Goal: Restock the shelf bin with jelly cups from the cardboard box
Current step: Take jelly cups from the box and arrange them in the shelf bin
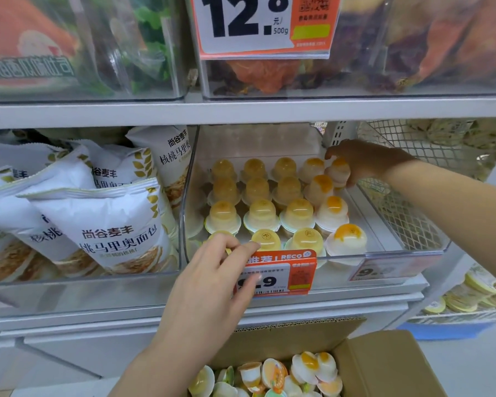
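White metal shelving fills the view; upper tier cut off at the top, so the clear tubs there show only blurred packets.

Middle tier, left: clear bin of white bread bags with gold wheat print. Not part of the task.

Middle tier, centre: clear plastic shelf bin, the one being restocked. Holds small domed jelly cups standing dome-up in rows, three yellow columns and one white-with-orange column on the right. Uniform rows read as deliberate facing for display. Right side of the bin floor is bare, so filling is judged partway.

Bottom edge: brown cardboard box, flaps open, set directly below the bin, presumably for a short reach. Loose cups inside lie jumbled at all angles; box is cut off by the frame, so depth and count cannot be judged.

Right hand reaches to the back right of the bin. Fingers are curled round a white-and-orange jelly cup next to the back end of the white column; whether the cup has touched down cannot be told.

Left hand is at the front rim. Thumb and forefinger close on the front-left yellow cup, mostly hidden behind them; likely straightening it. Other fingers spread loosely over the orange price tag, hiding part of the printed price.

Wire mesh basket at right: contents indistinct.
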A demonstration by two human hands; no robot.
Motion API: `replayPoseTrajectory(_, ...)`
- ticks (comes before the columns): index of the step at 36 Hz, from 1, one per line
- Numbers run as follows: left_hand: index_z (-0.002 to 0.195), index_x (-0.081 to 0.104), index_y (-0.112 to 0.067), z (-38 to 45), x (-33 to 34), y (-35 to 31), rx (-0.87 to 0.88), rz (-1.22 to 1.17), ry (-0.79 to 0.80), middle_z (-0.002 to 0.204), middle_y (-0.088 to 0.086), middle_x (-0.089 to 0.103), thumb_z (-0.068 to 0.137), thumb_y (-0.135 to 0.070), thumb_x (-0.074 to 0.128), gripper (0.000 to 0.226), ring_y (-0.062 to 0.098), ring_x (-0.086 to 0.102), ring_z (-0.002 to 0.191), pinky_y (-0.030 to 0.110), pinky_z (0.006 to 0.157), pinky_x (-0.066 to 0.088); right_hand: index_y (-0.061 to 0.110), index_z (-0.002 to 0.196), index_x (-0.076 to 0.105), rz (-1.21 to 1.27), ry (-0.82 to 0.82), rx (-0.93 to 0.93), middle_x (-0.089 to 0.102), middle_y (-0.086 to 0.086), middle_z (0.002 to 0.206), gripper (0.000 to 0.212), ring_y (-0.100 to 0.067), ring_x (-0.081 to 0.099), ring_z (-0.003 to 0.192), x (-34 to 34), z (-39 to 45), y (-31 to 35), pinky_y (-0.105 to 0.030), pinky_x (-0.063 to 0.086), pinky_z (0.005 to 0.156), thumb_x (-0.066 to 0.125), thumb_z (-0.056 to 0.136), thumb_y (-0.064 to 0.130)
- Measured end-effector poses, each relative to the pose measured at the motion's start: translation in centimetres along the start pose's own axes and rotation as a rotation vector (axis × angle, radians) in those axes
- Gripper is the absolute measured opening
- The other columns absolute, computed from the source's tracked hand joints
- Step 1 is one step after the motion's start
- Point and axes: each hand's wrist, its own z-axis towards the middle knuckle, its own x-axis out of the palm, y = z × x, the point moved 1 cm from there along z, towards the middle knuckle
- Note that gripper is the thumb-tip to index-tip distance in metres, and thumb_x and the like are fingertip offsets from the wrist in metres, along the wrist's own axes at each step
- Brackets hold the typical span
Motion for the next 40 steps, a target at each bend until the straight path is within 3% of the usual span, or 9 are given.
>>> replayPoseTrajectory(4, 0.125, 0.052, -0.020, -0.2, -0.4, 0.0, 0.021, -0.031, 0.044, 0.106, -0.009, 0.041, 0.082, -0.026, 0.070, 0.047, 0.007, 0.047, 0.085, 0.025, 0.063, 0.052, 0.025, 0.131, 0.048, -0.022, -0.065, 0.003, 0.053, -0.011, 0.130, 0.079, -0.033, 0.053, 0.114, -0.8, -2.0, 0.4, -0.043, 0.049, 0.092, 0.086, 0.062, 0.014)
replayPoseTrajectory(11, 0.130, 0.048, -0.025, -2.0, -2.3, -0.5, -0.010, -0.129, 0.035, 0.110, -0.017, 0.036, 0.085, -0.020, 0.065, 0.048, 0.000, 0.045, 0.089, 0.023, 0.067, 0.051, 0.020, 0.123, 0.056, 0.137, -0.265, -0.020, 0.058, -0.010, 0.123, 0.058, -0.030, 0.055, 0.104, -1.7, -10.7, 3.3, -0.027, 0.039, 0.080, 0.081, 0.071, 0.022)
replayPoseTrajectory(15, 0.120, 0.052, -0.030, -3.8, -2.7, -1.0, -0.073, -0.233, 0.049, 0.101, -0.024, 0.044, 0.083, -0.017, 0.065, 0.041, 0.003, 0.051, 0.090, 0.013, 0.070, 0.043, 0.016, 0.119, 0.060, 0.221, -0.466, -0.203, 0.058, -0.008, 0.116, 0.047, -0.027, 0.048, 0.111, 0.0, -19.5, 6.5, -0.032, 0.036, 0.089, 0.077, 0.075, 0.013)
replayPoseTrajectory(19, 0.111, 0.054, -0.030, -6.0, -1.1, -1.4, -0.150, -0.349, 0.137, 0.096, -0.017, 0.049, 0.082, -0.012, 0.066, 0.037, 0.006, 0.054, 0.084, 0.009, 0.066, 0.043, 0.011, 0.109, 0.064, 0.160, -0.529, -0.444, 0.062, -0.004, 0.108, 0.042, -0.020, 0.050, 0.103, 5.5, -25.9, 10.5, -0.034, 0.049, 0.078, 0.081, 0.070, 0.011)
replayPoseTrajectory(21, 0.111, 0.051, -0.031, -7.4, 0.7, -1.2, -0.186, -0.357, 0.256, 0.095, -0.017, 0.049, 0.083, -0.013, 0.065, 0.036, 0.004, 0.054, 0.080, 0.011, 0.065, 0.042, 0.012, 0.109, 0.063, 0.126, -0.391, -0.528, 0.063, -0.004, 0.106, 0.045, -0.024, 0.057, 0.099, 9.7, -27.4, 11.8, -0.035, 0.053, 0.076, 0.083, 0.069, 0.014)
replayPoseTrajectory(24, 0.116, 0.052, -0.024, -10.0, 4.6, -0.1, -0.187, -0.253, 0.519, 0.100, -0.011, 0.051, 0.084, -0.018, 0.065, 0.035, 0.002, 0.053, 0.076, 0.022, 0.074, 0.045, 0.017, 0.123, 0.054, 0.151, 0.027, -0.450, 0.055, -0.001, 0.121, 0.043, -0.023, 0.051, 0.113, 16.5, -27.9, 12.8, -0.038, 0.049, 0.086, 0.071, 0.083, 0.022)
replayPoseTrajectory(29, 0.116, 0.053, -0.014, -16.9, 12.9, 3.2, -0.294, -0.048, 1.016, 0.113, 0.004, 0.055, 0.084, -0.017, 0.060, 0.033, 0.021, 0.055, 0.099, 0.031, 0.078, 0.046, 0.020, 0.129, 0.048, 0.134, 0.497, -0.315, 0.050, -0.004, 0.129, 0.045, -0.023, 0.046, 0.120, 26.7, -28.4, 14.1, -0.040, 0.047, 0.088, 0.065, 0.088, 0.022)
replayPoseTrajectory(36, 0.103, 0.050, -0.013, -25.2, 19.1, 5.2, -0.458, -0.105, 1.314, 0.107, 0.009, 0.053, 0.086, -0.021, 0.061, 0.021, 0.017, 0.047, 0.092, 0.027, 0.073, 0.037, 0.017, 0.129, 0.047, 0.178, 0.764, -0.239, 0.050, -0.008, 0.128, 0.045, -0.025, 0.050, 0.116, 35.8, -28.6, 14.9, -0.037, 0.046, 0.085, 0.066, 0.088, 0.016)
replayPoseTrajectory(40, 0.124, 0.049, -0.014, -26.8, 21.1, 4.4, -0.473, -0.161, 1.373, 0.123, 0.006, 0.051, 0.082, -0.025, 0.067, 0.048, 0.023, 0.050, 0.109, 0.035, 0.089, 0.045, 0.017, 0.129, 0.044, 0.276, 0.822, -0.178, 0.050, -0.007, 0.127, 0.050, -0.024, 0.050, 0.113, 39.2, -29.6, 15.4, -0.033, 0.044, 0.081, 0.067, 0.085, 0.013)
